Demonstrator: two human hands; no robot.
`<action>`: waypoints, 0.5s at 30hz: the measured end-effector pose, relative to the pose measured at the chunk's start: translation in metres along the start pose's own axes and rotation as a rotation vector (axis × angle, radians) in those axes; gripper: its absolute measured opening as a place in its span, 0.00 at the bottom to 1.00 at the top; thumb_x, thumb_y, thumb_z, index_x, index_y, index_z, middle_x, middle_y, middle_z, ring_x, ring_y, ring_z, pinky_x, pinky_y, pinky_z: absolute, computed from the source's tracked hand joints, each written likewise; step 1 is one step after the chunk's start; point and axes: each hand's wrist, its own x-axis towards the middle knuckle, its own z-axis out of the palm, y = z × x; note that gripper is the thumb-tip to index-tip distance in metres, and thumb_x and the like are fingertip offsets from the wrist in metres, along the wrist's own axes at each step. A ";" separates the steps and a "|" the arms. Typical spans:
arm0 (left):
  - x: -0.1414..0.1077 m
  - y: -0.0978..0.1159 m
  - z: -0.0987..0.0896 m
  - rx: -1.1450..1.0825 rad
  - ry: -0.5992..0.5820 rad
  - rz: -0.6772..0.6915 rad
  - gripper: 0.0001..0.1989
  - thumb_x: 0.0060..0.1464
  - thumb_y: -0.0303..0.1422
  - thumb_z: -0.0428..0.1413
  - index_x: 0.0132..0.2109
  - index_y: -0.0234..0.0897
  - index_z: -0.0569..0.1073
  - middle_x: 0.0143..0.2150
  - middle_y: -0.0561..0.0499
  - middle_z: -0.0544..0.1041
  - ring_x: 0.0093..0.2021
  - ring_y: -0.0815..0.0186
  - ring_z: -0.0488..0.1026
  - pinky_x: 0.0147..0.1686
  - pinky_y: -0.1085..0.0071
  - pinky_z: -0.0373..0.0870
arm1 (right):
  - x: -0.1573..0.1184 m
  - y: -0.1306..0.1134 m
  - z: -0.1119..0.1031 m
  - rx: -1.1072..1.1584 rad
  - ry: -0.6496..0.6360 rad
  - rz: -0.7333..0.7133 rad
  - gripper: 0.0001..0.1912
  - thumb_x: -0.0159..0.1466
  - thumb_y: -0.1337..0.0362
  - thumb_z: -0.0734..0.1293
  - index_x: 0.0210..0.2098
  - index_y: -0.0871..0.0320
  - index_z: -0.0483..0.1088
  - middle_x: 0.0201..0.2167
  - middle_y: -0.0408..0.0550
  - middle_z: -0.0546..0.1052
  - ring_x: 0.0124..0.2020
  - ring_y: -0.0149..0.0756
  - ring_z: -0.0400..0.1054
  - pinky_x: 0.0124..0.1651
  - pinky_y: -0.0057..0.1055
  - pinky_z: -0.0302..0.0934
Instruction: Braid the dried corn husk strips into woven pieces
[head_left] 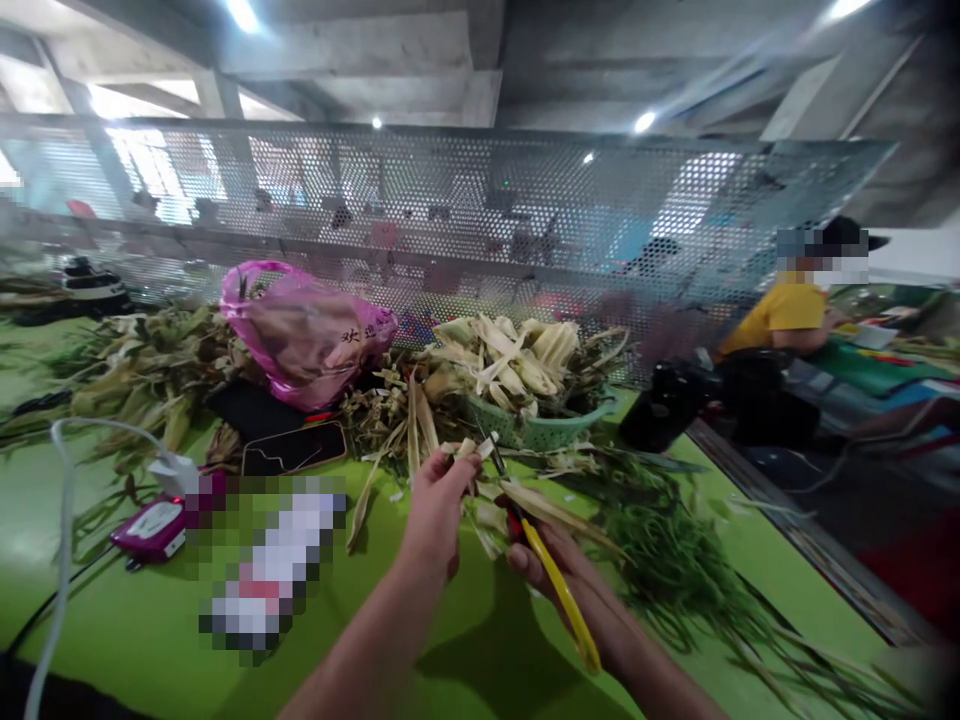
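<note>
My left hand point(439, 510) is closed, pinching a small pale strip of corn husk point(465, 450) between thumb and fingers. My right hand point(551, 560) is wrapped round yellow-handled pliers point(559, 580), whose narrow dark tip points up beside the husk in my left hand. Whether the tip touches that strip I cannot tell. A longer dry husk point(559, 507) lies across the fingers of my right hand. Just beyond both hands, a green plastic basket point(544, 432) is heaped with pale husks point(525, 360).
Green fibres point(667, 550) spread to the right. On the left are a pink plastic bag point(307, 330), a phone point(294, 449), a purple power strip point(150, 528) and dry husks point(157, 360). A perforated metal screen point(450, 200) stands behind. Someone in a yellow shirt point(787, 310) sits at far right.
</note>
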 end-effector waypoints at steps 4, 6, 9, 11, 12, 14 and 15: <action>-0.003 -0.004 -0.001 0.051 -0.047 -0.029 0.12 0.41 0.35 0.64 0.34 0.35 0.74 0.28 0.53 0.75 0.27 0.72 0.71 0.29 0.77 0.66 | 0.000 0.009 0.002 -0.029 -0.024 -0.050 0.30 0.60 0.46 0.62 0.57 0.53 0.65 0.47 0.54 0.73 0.50 0.51 0.64 0.56 0.48 0.55; -0.002 -0.006 -0.003 0.072 -0.056 -0.028 0.12 0.42 0.35 0.64 0.35 0.36 0.74 0.29 0.54 0.75 0.28 0.72 0.71 0.30 0.76 0.67 | 0.000 0.014 0.002 -0.035 -0.004 -0.077 0.29 0.61 0.48 0.62 0.59 0.52 0.63 0.50 0.53 0.71 0.53 0.51 0.61 0.58 0.47 0.53; -0.002 -0.006 -0.004 0.084 -0.048 -0.029 0.12 0.42 0.35 0.64 0.34 0.36 0.74 0.30 0.54 0.75 0.28 0.72 0.70 0.31 0.76 0.67 | -0.002 0.019 0.001 -0.032 0.019 -0.074 0.29 0.61 0.49 0.63 0.58 0.53 0.63 0.46 0.53 0.72 0.50 0.50 0.63 0.55 0.45 0.56; -0.001 -0.006 -0.005 0.091 -0.038 -0.025 0.12 0.41 0.35 0.64 0.34 0.36 0.74 0.29 0.55 0.75 0.27 0.73 0.70 0.30 0.77 0.66 | -0.002 0.020 0.002 -0.008 0.018 -0.044 0.27 0.60 0.49 0.64 0.56 0.54 0.66 0.39 0.52 0.73 0.43 0.48 0.66 0.49 0.43 0.60; -0.001 -0.006 -0.005 0.096 -0.033 -0.020 0.11 0.41 0.35 0.64 0.33 0.36 0.74 0.29 0.55 0.74 0.27 0.74 0.69 0.29 0.78 0.65 | -0.002 0.019 0.003 0.016 0.017 -0.028 0.27 0.60 0.49 0.64 0.55 0.55 0.67 0.34 0.51 0.73 0.40 0.46 0.67 0.45 0.41 0.62; -0.001 -0.006 -0.004 0.104 -0.033 -0.014 0.11 0.41 0.35 0.65 0.33 0.36 0.74 0.28 0.55 0.74 0.26 0.75 0.68 0.28 0.79 0.64 | -0.003 0.016 0.004 0.077 0.014 -0.003 0.26 0.59 0.49 0.65 0.52 0.55 0.69 0.28 0.48 0.71 0.34 0.43 0.66 0.39 0.37 0.63; -0.001 -0.006 -0.004 0.106 -0.034 -0.013 0.11 0.40 0.36 0.64 0.33 0.36 0.75 0.28 0.56 0.74 0.25 0.75 0.67 0.27 0.79 0.63 | -0.003 0.014 0.005 0.110 0.012 0.008 0.25 0.59 0.48 0.66 0.51 0.55 0.70 0.26 0.47 0.70 0.32 0.41 0.65 0.36 0.35 0.63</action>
